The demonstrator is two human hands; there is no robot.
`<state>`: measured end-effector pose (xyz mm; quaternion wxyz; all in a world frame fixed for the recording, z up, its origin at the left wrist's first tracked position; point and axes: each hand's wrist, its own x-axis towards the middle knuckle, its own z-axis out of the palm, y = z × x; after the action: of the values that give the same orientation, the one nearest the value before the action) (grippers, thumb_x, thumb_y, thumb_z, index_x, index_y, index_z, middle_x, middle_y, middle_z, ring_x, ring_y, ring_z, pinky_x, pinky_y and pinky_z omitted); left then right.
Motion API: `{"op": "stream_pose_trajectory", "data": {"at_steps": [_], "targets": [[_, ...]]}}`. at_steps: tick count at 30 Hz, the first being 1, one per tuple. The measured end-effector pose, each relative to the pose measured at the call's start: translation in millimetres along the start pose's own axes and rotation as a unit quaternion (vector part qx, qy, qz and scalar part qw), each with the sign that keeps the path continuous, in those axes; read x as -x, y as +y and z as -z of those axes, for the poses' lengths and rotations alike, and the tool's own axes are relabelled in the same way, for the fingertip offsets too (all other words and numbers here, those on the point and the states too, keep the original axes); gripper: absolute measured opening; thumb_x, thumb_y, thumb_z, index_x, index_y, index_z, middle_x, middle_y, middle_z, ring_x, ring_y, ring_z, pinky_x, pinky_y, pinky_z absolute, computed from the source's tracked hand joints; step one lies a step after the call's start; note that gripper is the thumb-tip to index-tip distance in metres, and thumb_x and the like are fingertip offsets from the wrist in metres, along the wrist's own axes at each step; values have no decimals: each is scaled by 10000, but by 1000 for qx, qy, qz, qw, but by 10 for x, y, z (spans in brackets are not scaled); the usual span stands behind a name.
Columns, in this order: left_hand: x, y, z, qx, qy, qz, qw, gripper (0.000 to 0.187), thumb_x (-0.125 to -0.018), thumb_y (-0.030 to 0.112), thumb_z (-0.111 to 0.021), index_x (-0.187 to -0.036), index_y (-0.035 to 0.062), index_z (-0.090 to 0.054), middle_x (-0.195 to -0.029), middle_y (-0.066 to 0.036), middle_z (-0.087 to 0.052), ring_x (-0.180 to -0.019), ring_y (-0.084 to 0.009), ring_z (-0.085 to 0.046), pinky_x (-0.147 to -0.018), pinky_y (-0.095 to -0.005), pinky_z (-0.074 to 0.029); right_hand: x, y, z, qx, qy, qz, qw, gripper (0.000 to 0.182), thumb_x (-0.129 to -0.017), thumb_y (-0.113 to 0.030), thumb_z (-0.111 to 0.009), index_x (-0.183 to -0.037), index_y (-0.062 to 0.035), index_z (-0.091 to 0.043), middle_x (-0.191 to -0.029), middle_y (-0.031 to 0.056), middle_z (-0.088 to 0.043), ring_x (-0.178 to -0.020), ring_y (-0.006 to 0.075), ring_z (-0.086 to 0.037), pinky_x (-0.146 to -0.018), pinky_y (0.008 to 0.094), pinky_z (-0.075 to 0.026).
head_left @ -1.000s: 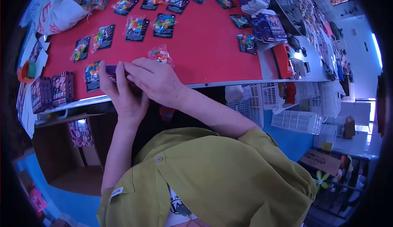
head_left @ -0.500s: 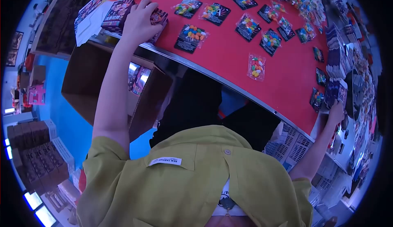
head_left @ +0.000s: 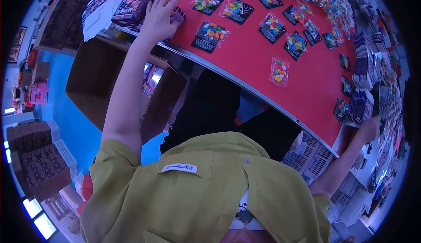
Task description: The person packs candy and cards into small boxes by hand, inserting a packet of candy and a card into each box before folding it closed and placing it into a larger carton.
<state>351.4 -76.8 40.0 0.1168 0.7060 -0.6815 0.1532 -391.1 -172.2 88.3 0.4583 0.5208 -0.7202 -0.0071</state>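
Observation:
My left hand (head_left: 159,19) lies over small printed boxes at the table's edge, fingers stretched and spread. One printed box (head_left: 177,16) shows beside its fingers, partly covered by the hand. Left of it stands another dark, colourful box (head_left: 132,9). At the far right, my right hand (head_left: 370,129) is closed beside the lower stack of dark purple packets (head_left: 361,105). Its fingertips are small and partly hidden, so what they hold cannot be made out. Nearby on the table lie clear candy bags with black cards (head_left: 209,37).
A red table (head_left: 245,63) carries several candy bags and a large pile of them (head_left: 326,1) at the back. An open cardboard box (head_left: 98,83) with printed boxes inside stands below the left edge. White papers (head_left: 98,21) lie at the left corner. Stacked cartons (head_left: 41,164) stand on the floor.
My right hand has moved off the front of the packet stack, outward to the right. The fingers of my left hand have straightened and loosened over the box. The view has shifted slightly.

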Motion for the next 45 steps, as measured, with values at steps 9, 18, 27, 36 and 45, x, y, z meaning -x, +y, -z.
{"op": "stream_pose_trajectory", "data": {"at_steps": [9, 18, 27, 36, 45], "targets": [[163, 1854, 360, 778, -38, 110, 617, 699, -789, 296, -715, -1356, 52, -387, -1322, -167, -461, -1228, -291, -464, -996, -423, -412, 787, -1958, 2764, -465, 212, 237, 826, 269, -816, -29, -588, -1073, 53, -593, -945, 149, -641, -818, 276, -636, -723, 372, -517], [361, 1877, 375, 927, -260, 157, 219, 546, -733, 108, -667, -1229, 2, -466, -1071, -100, -588, -1002, -198, -586, -902, -351, -464, 1172, -2332, 2996, -755, 14, 289, 588, 334, -828, -85, -560, -1143, 25, -538, -1152, 180, -567, -1053, 331, -560, -940, 441, -392], [476, 1974, 432, 917, -302, 155, 210, 498, -691, 57, -690, -1152, -12, -514, -1022, -112, -617, -926, -218, -629, -822, -352, -518, 1063, -2448, 2893, -734, 76, 296, 606, 345, -825, 0, -553, -1169, 16, -544, -1106, 140, -570, -978, 304, -559, -860, 363, -441], [458, 2057, 484, 828, -169, 332, 420, 299, -785, 1, -687, -1059, -33, -572, -931, -114, -661, -788, -199, -677, -678, -319, -578, 1291, -2477, 2918, -768, -241, 87, 587, 186, -924, -203, -567, -951, -19, -551, -763, 96, -585, -684, 175, -571, -588, 308, -450], [522, 2007, 248, 739, 85, 176, 644, 387, -862, 72, -637, -1180, 15, -425, -948, -71, -597, -932, -141, -590, -839, -259, -481, 1426, -2764, 3036, -897, -175, -57, 401, 208, -947, -210, -538, -1030, -20, -558, -852, 61, -585, -773, 97, -562, -688, 234, -460]]}}
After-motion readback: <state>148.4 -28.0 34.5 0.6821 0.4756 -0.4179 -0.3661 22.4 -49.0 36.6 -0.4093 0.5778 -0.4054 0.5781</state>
